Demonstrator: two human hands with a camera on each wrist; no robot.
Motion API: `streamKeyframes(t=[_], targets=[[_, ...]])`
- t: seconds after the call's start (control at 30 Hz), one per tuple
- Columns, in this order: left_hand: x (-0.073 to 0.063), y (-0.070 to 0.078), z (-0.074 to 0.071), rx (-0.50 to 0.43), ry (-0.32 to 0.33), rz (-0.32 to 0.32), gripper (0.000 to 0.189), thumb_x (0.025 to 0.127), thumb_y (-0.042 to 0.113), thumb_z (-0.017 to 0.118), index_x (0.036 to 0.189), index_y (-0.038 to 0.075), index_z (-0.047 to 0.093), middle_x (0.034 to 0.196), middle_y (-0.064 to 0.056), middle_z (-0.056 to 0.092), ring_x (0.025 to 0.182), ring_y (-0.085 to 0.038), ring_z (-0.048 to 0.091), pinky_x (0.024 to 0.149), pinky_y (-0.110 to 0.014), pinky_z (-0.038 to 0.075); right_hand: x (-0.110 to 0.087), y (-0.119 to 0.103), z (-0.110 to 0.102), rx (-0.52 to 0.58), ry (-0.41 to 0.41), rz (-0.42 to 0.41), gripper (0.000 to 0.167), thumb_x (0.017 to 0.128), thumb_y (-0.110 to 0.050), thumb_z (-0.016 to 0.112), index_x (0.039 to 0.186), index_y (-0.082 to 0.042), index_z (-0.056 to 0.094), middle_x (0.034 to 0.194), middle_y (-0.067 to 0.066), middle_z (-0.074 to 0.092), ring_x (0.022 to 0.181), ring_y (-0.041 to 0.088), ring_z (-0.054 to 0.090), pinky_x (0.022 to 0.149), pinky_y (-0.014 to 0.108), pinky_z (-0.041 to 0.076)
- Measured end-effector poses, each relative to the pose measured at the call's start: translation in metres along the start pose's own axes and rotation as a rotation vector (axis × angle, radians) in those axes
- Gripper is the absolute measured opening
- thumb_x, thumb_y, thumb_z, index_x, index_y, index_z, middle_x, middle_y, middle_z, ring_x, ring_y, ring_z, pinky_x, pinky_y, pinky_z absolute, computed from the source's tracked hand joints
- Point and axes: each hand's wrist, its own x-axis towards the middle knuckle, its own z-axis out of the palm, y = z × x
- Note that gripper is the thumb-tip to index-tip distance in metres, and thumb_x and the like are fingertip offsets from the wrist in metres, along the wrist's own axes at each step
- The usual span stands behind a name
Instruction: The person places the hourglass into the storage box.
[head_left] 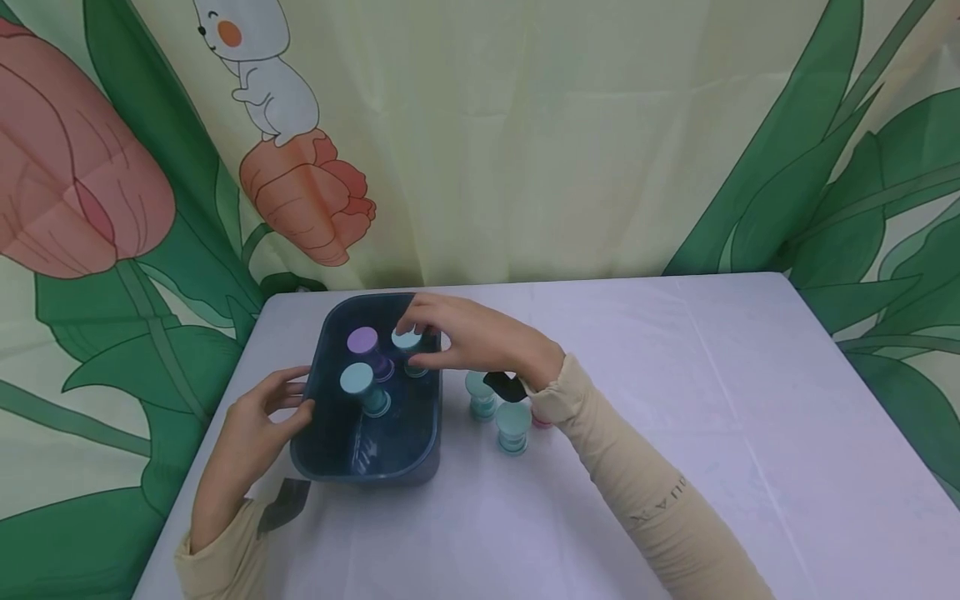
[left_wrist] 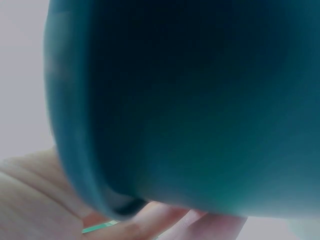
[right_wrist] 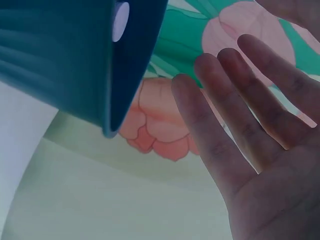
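Note:
A dark blue bin (head_left: 408, 454) stands on the table's left part. Inside it are a purple spool-shaped piece (head_left: 363, 340), a teal spool-shaped piece (head_left: 358, 379) and a pale teal one (head_left: 406, 342), partly covered by my right hand (head_left: 480, 333). That hand reaches over the bin's right rim, thumb and fingers apart; in the right wrist view its fingers (right_wrist: 227, 115) are spread and hold nothing. My left hand (head_left: 258, 425) touches the bin's left side with thumb and fingertips. In the left wrist view the bin hides part of its fingers (left_wrist: 160, 220).
Right of the bin, two light teal spool-shaped pieces (head_left: 513, 421) stand on the white-covered table (head_left: 675, 483). A pink piece (head_left: 541, 420) shows behind them, mostly hidden by my right wrist. A printed curtain (head_left: 525, 167) hangs behind the table.

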Motion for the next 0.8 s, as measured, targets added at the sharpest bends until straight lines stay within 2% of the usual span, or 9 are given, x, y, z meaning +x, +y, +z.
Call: streamKeyframes(t=[0.17, 0.4, 0.67, 0.8], targets=[[0.000, 0.001, 0.000, 0.000, -0.001, -0.003, 0.052, 0.096, 0.013, 0.060, 0.144, 0.003, 0.046, 0.124, -0.027, 0.064, 0.118, -0.046, 0.059, 0.094, -0.062, 0.050, -0.009, 0.007, 0.003, 0.043, 0.030, 0.009, 0.034, 0.089, -0.021, 0.074, 0.120, -0.009, 0.066, 0.117, 0.002, 0.062, 0.107, 0.020, 0.062, 0.095, 0.026, 0.051], [0.000, 0.001, -0.001, -0.007, -0.005, -0.007, 0.052, 0.097, 0.015, 0.060, 0.145, 0.004, 0.045, 0.124, -0.027, 0.064, 0.118, -0.046, 0.059, 0.093, -0.061, 0.051, -0.020, 0.017, 0.011, 0.072, 0.062, 0.018, 0.034, 0.088, -0.018, 0.075, 0.120, -0.008, 0.066, 0.116, 0.003, 0.063, 0.108, 0.017, 0.061, 0.091, 0.023, 0.052], [0.000, 0.000, 0.000, -0.010, -0.005, -0.013, 0.052, 0.096, 0.014, 0.060, 0.145, 0.004, 0.046, 0.124, -0.027, 0.064, 0.118, -0.045, 0.059, 0.092, -0.061, 0.051, -0.034, 0.025, 0.018, 0.099, 0.068, 0.139, 0.039, 0.087, -0.021, 0.076, 0.123, -0.009, 0.065, 0.117, 0.001, 0.063, 0.107, 0.013, 0.060, 0.093, 0.027, 0.053], [0.000, 0.000, 0.000, -0.007, -0.008, -0.021, 0.052, 0.096, 0.014, 0.061, 0.145, 0.005, 0.045, 0.124, -0.027, 0.064, 0.118, -0.046, 0.058, 0.092, -0.061, 0.051, -0.040, 0.029, 0.020, 0.116, 0.072, 0.156, 0.042, 0.087, -0.021, 0.077, 0.125, -0.008, 0.064, 0.118, 0.002, 0.062, 0.108, 0.015, 0.061, 0.094, 0.029, 0.053]])
